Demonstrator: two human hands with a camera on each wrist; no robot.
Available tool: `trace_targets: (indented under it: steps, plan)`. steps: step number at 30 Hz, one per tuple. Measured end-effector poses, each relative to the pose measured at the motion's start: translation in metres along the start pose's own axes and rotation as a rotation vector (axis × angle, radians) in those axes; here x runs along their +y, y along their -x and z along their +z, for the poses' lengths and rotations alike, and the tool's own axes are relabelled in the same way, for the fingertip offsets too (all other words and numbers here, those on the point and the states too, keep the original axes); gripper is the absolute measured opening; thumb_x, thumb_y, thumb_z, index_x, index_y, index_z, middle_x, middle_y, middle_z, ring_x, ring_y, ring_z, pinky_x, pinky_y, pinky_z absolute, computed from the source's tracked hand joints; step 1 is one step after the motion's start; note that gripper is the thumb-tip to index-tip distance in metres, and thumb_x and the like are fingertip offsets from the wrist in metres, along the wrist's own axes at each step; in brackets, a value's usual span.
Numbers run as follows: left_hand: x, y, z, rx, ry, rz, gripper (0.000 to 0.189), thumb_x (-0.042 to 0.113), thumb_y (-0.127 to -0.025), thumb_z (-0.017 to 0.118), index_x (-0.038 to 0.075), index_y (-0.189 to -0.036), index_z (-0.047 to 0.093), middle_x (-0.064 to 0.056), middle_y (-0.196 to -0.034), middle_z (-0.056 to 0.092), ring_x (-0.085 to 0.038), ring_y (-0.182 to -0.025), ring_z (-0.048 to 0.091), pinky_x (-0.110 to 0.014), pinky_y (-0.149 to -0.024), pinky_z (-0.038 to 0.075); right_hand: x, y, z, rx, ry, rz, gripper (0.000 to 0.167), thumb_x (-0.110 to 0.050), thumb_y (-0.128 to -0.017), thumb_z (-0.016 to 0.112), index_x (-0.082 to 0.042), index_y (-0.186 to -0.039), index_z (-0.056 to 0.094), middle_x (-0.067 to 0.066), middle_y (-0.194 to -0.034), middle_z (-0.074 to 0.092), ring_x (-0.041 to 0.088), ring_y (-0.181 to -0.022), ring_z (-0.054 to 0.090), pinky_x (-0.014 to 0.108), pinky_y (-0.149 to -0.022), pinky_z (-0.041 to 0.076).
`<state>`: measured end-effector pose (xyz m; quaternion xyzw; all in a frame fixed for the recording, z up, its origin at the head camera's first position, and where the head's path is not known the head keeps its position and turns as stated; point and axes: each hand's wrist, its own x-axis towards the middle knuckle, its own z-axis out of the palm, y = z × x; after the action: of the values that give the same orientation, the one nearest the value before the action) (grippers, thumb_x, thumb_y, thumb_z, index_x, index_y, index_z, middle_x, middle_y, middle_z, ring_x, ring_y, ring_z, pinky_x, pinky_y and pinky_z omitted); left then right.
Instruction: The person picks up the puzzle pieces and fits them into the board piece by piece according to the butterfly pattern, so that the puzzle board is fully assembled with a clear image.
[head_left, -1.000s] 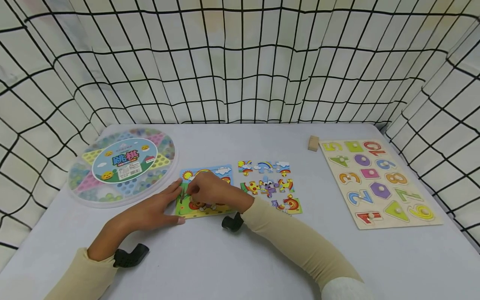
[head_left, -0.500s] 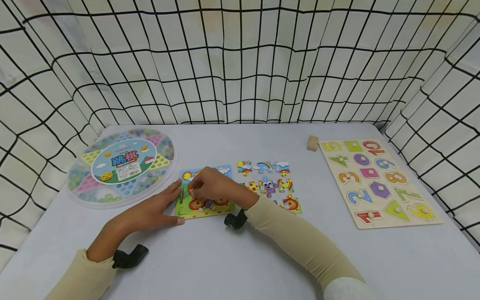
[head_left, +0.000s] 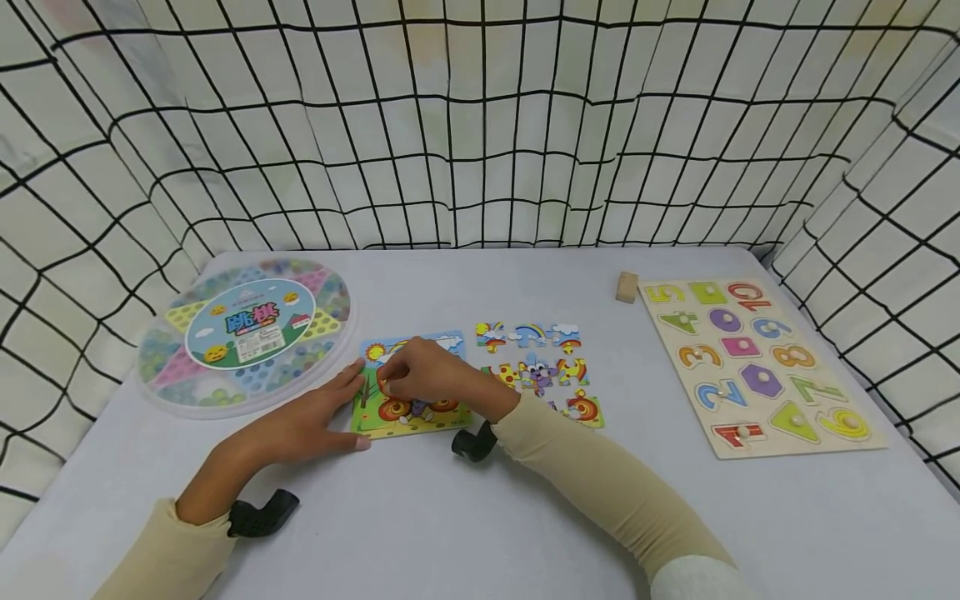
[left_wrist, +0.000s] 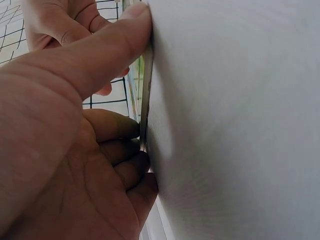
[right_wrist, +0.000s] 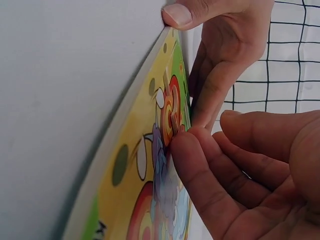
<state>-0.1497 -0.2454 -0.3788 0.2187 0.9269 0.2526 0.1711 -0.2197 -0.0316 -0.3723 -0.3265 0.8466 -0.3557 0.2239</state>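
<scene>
A colourful cartoon jigsaw board (head_left: pixel 386 423) lies flat on the white table. My left hand (head_left: pixel 303 425) rests beside its left edge, fingertips along that side and the thumb (left_wrist: pixel 107 52) at the near left corner. Over the left middle of the board is my right hand (head_left: pixel 431 375). Its fingertips pinch a small puzzle piece (right_wrist: pixel 173 107) at the board's surface, around the red and orange spiral. Bare wood shows at the edges of that piece in the right wrist view, and the fingers hide part of it.
Loose jigsaw pieces (head_left: pixel 536 373) lie in rows right of the board. A round Chinese checkers box (head_left: pixel 168 392) sits at the left. To the right are a small wooden block (head_left: pixel 627 287) and a wooden number peg board (head_left: pixel 757 350). Black netting (head_left: pixel 483 125) encloses the table.
My right hand has shifted slightly right, uncovering more of the spiral below it, and has stayed nearly still over the last half second. The left hand keeps its place.
</scene>
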Motion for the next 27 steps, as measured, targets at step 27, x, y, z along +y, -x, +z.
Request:
trace_targets:
  steps: [27]
  plan:
    - [0.003, -0.001, 0.001, -0.006, -0.025, -0.032, 0.097, 0.050, -0.084, 0.072, -0.003, -0.151, 0.026, -0.016, -0.161, 0.008, -0.042, -0.144, 0.010, -0.060, -0.109, 0.022, 0.030, 0.038, -0.044, 0.084, -0.047, -0.033, 0.028, -0.009, -0.096, 0.062, -0.001, -0.123, 0.067, 0.005, -0.112, 0.069, 0.009, -0.094, 0.064, 0.023, -0.080, 0.052]
